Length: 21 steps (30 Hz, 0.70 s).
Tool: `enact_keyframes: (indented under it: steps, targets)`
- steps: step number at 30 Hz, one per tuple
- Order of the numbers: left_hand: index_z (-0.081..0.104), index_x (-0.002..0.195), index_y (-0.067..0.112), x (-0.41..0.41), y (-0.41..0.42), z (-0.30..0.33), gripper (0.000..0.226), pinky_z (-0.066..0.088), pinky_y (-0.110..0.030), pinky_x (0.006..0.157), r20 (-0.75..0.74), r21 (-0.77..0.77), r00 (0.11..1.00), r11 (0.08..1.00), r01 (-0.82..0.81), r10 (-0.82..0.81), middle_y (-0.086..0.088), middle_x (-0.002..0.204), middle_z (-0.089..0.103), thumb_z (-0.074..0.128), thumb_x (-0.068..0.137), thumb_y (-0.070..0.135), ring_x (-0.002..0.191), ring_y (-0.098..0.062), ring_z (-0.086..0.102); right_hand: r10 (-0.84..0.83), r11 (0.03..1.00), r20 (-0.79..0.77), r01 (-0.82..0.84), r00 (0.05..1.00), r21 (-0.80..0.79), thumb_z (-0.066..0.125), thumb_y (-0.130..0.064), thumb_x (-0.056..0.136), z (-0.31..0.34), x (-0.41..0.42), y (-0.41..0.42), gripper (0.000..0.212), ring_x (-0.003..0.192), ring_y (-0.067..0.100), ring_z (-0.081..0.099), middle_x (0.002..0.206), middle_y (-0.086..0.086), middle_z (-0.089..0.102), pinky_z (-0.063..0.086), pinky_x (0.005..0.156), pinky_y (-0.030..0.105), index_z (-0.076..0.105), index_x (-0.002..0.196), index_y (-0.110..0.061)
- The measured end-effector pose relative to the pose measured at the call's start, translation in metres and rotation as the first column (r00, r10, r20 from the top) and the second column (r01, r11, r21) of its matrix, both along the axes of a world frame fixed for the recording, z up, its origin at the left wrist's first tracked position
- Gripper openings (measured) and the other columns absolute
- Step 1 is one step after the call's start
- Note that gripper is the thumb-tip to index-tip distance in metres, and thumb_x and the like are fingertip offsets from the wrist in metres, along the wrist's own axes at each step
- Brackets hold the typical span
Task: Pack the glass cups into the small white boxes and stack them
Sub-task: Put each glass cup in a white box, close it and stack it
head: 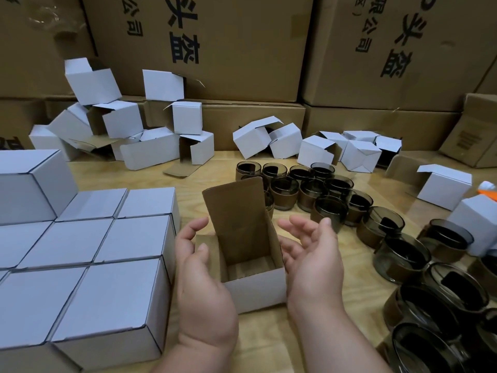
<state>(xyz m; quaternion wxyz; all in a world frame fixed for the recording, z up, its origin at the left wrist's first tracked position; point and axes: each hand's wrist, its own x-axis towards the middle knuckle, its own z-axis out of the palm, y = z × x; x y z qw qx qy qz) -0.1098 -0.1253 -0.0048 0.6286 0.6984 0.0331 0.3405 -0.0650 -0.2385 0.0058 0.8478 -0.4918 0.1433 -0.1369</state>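
Hands frame the small white cardboard box (254, 281), flap up, on the wooden table (309, 327): left hand (200, 278) curls round its side, right hand (313, 254) relaxed, fingers spread—steady it, then lower in one dark glass cup (329, 211) upright.

Big brown cartons (242, 49) with black print are standing stacked at twelve o'clock behind a pale wooden table (336, 300).
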Motion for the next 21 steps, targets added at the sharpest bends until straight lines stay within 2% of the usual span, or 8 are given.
enact_keyframes:
  steps: [4, 6, 8, 10, 12, 15, 19, 21]
  targets:
    - [0.049, 0.115, 0.038, -0.001, -0.001, 0.001, 0.046, 0.026, -0.018, 0.118, -0.020, -0.013, 1.000, 1.000, -0.022, 0.021, -0.006, 0.137, 0.053, 0.019, 0.089, 0.014, 0.131, -0.012, 0.048, -0.042, 0.999, -0.011, 0.042, 0.999, -0.004, 0.053, -0.024, 0.101, -0.001, 0.006, -0.005, 0.020, 0.068, 0.016, 0.071, 0.094, 0.000, 0.078, 0.056, 0.059, 0.033, 0.072, 0.095, -0.017]
    - [0.050, 0.114, 0.037, 0.000, -0.001, 0.002, 0.044, 0.026, -0.026, 0.122, -0.017, -0.062, 1.000, 0.998, -0.021, 0.020, -0.006, 0.137, 0.053, 0.020, 0.089, 0.017, 0.131, -0.007, 0.048, -0.111, 0.972, 0.028, 0.115, 0.993, -0.204, 0.056, -0.016, 0.097, -0.003, 0.005, -0.006, 0.021, 0.063, 0.006, 0.067, 0.091, -0.012, 0.076, 0.054, 0.057, 0.024, 0.073, 0.093, -0.029]
    - [0.049, 0.116, 0.035, 0.001, -0.001, 0.001, 0.044, 0.026, -0.029, 0.122, -0.013, -0.074, 1.000, 0.997, -0.026, 0.025, -0.003, 0.137, 0.051, 0.021, 0.088, 0.016, 0.131, 0.003, 0.044, -0.184, 0.854, 0.133, 0.226, 0.974, -0.468, 0.056, -0.009, 0.094, -0.003, 0.003, -0.009, 0.032, 0.073, -0.004, 0.063, 0.113, -0.022, 0.067, 0.047, 0.059, 0.009, 0.070, 0.091, -0.038]
    - [0.050, 0.120, 0.031, 0.002, 0.000, 0.000, 0.045, 0.027, -0.024, 0.120, -0.006, -0.072, 1.000, 0.997, -0.027, 0.027, -0.002, 0.136, 0.051, 0.022, 0.089, 0.014, 0.131, 0.003, 0.044, -0.198, 0.723, 0.200, 0.281, 0.959, -0.631, 0.054, -0.007, 0.094, -0.002, 0.001, -0.012, 0.037, 0.090, -0.012, 0.057, 0.136, -0.030, 0.047, 0.044, 0.062, 0.004, 0.067, 0.094, -0.042]
    - [0.050, 0.121, 0.029, 0.002, 0.000, -0.002, 0.045, 0.027, -0.016, 0.116, -0.003, -0.083, 1.000, 0.996, -0.025, 0.025, 0.001, 0.134, 0.051, 0.022, 0.089, 0.013, 0.129, 0.007, 0.044, -0.172, 0.624, 0.143, 0.220, 0.975, -0.750, 0.050, -0.011, 0.094, -0.006, 0.003, -0.016, 0.036, 0.106, -0.009, 0.055, 0.150, -0.029, 0.034, 0.048, 0.069, 0.010, 0.068, 0.107, -0.039]
    - [0.048, 0.118, 0.034, 0.002, -0.001, -0.001, 0.044, 0.025, -0.008, 0.111, 0.001, -0.078, 1.000, 0.997, -0.028, 0.028, 0.012, 0.131, 0.049, 0.022, 0.089, 0.013, 0.124, 0.018, 0.041, -0.127, 0.506, -0.021, 0.047, 0.992, -0.861, 0.047, -0.014, 0.093, -0.010, 0.006, -0.016, 0.039, 0.128, 0.015, 0.051, 0.161, -0.025, 0.020, 0.054, 0.092, 0.041, 0.065, 0.122, -0.034]
    - [0.049, 0.123, 0.023, 0.002, -0.001, -0.002, 0.046, 0.023, -0.002, 0.107, 0.009, -0.049, 1.000, 0.998, -0.026, 0.027, 0.015, 0.130, 0.046, 0.023, 0.088, 0.009, 0.121, 0.022, 0.039, -0.114, 0.468, -0.058, 0.002, 0.992, -0.884, 0.045, -0.015, 0.094, -0.005, 0.005, -0.017, 0.044, 0.138, 0.018, 0.045, 0.165, -0.023, 0.011, 0.053, 0.096, 0.044, 0.062, 0.130, -0.033]
    - [0.049, 0.125, 0.020, 0.002, -0.001, -0.004, 0.046, 0.022, -0.003, 0.109, 0.009, -0.037, 1.000, 0.999, -0.027, 0.027, 0.014, 0.130, 0.046, 0.023, 0.088, 0.009, 0.122, 0.022, 0.039, -0.120, 0.451, -0.073, -0.011, 0.990, -0.893, 0.044, -0.015, 0.095, -0.004, 0.006, -0.020, 0.046, 0.131, 0.022, 0.052, 0.165, -0.024, 0.008, 0.053, 0.096, 0.044, 0.060, 0.134, -0.032]
